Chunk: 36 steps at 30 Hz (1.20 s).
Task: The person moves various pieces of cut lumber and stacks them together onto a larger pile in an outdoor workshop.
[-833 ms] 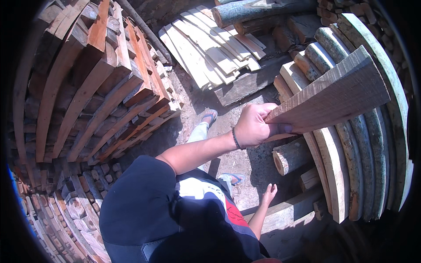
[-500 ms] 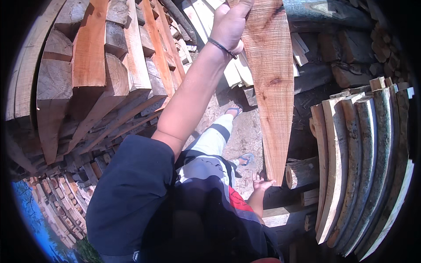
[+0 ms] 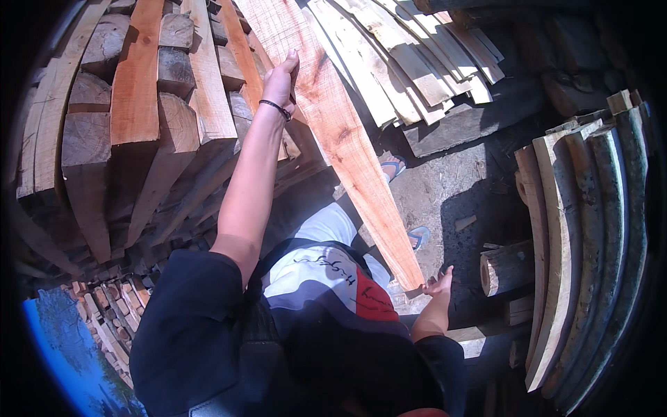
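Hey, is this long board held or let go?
Held: the left hand grips the board by its edge. Whether the open right hand touches its narrow end cannot be told.

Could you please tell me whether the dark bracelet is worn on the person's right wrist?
No, the dark bracelet circles the wrist of the left hand, which grips the reddish plank.

Plank (image 3: 347, 139): far end cut off by the upper edge.
My left fingers (image 3: 292, 62): mostly hidden behind the plank.
My right fingers (image 3: 446, 276): too small to confirm contact with the plank.
Pale boards (image 3: 399, 52): upper ends cut off.
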Motion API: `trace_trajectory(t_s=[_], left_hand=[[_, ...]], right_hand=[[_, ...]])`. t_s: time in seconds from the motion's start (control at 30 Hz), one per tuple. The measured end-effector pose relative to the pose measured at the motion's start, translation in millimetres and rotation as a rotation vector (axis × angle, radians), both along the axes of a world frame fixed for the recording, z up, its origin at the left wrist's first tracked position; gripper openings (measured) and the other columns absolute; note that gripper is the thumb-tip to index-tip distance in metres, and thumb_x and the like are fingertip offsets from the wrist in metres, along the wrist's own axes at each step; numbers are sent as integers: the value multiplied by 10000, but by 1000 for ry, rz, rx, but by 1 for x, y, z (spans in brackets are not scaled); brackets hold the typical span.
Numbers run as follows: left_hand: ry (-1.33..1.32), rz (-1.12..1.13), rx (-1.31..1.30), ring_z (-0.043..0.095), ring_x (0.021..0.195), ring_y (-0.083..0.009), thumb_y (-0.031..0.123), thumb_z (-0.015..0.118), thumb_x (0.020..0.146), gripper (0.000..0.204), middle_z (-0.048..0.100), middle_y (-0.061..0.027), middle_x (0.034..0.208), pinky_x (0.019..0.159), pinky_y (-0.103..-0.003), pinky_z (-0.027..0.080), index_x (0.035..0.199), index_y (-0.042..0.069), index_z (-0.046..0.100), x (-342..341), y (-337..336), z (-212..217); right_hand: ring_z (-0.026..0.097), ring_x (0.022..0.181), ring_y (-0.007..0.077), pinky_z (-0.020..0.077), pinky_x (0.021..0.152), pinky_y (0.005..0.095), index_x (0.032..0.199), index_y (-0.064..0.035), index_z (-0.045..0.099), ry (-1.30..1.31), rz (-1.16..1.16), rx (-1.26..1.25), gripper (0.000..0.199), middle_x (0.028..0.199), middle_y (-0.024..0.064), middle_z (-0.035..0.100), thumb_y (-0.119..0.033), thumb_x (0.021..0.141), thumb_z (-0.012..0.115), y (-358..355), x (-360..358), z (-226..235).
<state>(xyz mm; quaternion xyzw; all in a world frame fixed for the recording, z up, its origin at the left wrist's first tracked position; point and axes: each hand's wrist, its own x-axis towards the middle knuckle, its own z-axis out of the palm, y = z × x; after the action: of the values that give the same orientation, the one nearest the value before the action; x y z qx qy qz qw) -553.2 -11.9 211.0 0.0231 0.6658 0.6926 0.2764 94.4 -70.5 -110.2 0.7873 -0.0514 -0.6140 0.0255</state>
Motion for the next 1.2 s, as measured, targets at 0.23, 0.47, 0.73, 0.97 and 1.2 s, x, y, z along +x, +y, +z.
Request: trace_trajectory(t_s=[0.23, 0.47, 0.73, 0.97, 1.2], left_hand=[[68, -61, -71, 556, 1057, -160, 275, 496, 919, 360, 590, -66, 1142, 943, -299, 417, 1158, 6, 516, 57, 14, 62], [-71, -192, 16, 551, 1063, -232, 452, 461, 905, 524, 548, -85, 1205, 945, -398, 431, 1268, 75, 447, 59, 15, -8], [-389, 112, -271, 480, 1141, -237, 478, 580, 830, 750, 388, -151, 1345, 914, -367, 434, 1317, -44, 349, 18, 5, -293], [-354, 178, -549, 559, 790, -188, 390, 584, 859, 469, 587, -110, 921, 727, -358, 483, 1047, -37, 535, -94, 72, -404], [-57, 173, -114, 595, 703, -186, 188, 578, 877, 142, 596, -60, 812, 646, -333, 508, 900, 52, 542, -355, 194, -285]], right_hand=[[572, 969, 308, 443, 826, 439, 1188, 30, 417, -89, -181, -27, 630, 1142, 217, 527, -497, 845, 462, -115, 25, -24], [599, 913, 325, 469, 804, 416, 1095, 97, 487, -168, -333, 29, 547, 1073, 249, 566, -405, 878, 478, -136, 72, 4], [548, 930, 294, 451, 815, 379, 1141, 54, 441, -655, 3, 505, 487, 1046, 205, 532, -325, 853, 548, -97, 137, 116], [566, 887, 251, 479, 739, 353, 1098, 42, 451, -797, 152, 509, 370, 1037, 166, 539, -196, 842, 570, 16, 21, 115], [563, 880, 189, 479, 766, 320, 1112, -2, 429, -253, 135, 685, 372, 1050, 112, 529, -255, 886, 581, 200, -238, 49]])
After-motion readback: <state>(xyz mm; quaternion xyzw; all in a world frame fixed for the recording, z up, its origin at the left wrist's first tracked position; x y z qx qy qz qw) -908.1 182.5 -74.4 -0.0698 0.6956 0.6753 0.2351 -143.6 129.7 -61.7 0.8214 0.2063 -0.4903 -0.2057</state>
